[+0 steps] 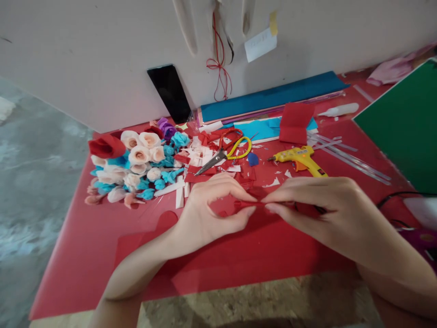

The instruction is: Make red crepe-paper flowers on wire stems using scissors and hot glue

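Between my two hands a thin, rolled-looking piece of red paper (240, 204) is held level above the table. My left hand (208, 214) pinches it between thumb and fingertips. From the other side my right hand (317, 209) grips it the same way, with the fingertips of both hands almost meeting. Scissors (220, 155) with one red and one yellow handle lie just beyond my left hand among red and white paper scraps (201, 152). A yellow glue gun (298, 159) rests beyond my right hand. Cut red paper pieces (136, 239) lie under my left forearm.
Paper flowers (136, 155) in red, white, blue and purple are heaped at the left. A phone (170, 92) leans on the wall. Blue paper (273, 95), a white glue bottle (339, 110), clear glue sticks (355, 159) and a green board (406, 123) stand or lie toward the back and right.
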`<control>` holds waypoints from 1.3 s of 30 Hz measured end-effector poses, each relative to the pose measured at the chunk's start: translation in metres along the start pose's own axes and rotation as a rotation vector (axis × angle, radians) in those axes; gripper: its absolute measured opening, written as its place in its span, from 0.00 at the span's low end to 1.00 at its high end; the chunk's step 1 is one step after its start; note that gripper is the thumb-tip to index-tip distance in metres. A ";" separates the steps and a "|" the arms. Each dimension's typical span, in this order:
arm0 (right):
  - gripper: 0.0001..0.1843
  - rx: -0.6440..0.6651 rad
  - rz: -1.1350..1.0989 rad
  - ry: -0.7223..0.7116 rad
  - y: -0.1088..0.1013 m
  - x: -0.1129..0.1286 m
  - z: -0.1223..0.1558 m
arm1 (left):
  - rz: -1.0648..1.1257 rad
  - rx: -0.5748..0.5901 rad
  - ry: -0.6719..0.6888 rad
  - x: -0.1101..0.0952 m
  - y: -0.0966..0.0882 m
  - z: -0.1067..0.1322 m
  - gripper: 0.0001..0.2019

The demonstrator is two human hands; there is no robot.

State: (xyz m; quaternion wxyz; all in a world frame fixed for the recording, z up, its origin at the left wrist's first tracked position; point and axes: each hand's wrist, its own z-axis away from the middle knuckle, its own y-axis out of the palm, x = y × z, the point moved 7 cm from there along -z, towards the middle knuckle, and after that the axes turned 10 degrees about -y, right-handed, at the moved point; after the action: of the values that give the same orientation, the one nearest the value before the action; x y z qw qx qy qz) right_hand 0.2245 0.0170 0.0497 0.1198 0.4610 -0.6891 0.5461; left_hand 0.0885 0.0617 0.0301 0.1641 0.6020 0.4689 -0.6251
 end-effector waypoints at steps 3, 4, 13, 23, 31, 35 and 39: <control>0.05 -0.079 0.050 0.049 -0.014 -0.005 0.002 | 0.044 -0.026 -0.014 0.000 -0.005 -0.001 0.05; 0.05 -0.115 0.078 0.066 -0.020 -0.007 0.003 | 0.058 -0.032 -0.016 0.000 -0.006 -0.001 0.06; 0.05 -0.326 0.211 0.287 -0.047 -0.049 0.007 | 0.118 -0.096 -0.041 -0.002 -0.037 -0.001 0.08; 0.10 -0.286 -0.277 0.348 -0.015 -0.066 -0.007 | 0.185 -0.228 0.019 0.002 -0.057 -0.004 0.08; 0.12 -0.117 -0.769 0.464 0.011 -0.078 -0.011 | 0.235 -0.230 -0.012 0.005 -0.059 -0.003 0.06; 0.11 -0.081 -0.797 0.484 0.014 -0.075 -0.012 | 0.238 -0.253 -0.031 0.009 -0.060 -0.003 0.06; 0.05 -0.087 -0.708 0.482 0.013 -0.078 -0.010 | 0.213 -0.287 -0.074 0.013 -0.061 -0.003 0.05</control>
State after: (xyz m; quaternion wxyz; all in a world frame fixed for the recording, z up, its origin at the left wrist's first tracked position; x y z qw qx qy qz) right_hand 0.2533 0.0650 -0.0069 0.4766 0.5229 -0.4630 0.5339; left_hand 0.0400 0.0998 0.0421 0.3308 0.5953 0.4806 -0.5524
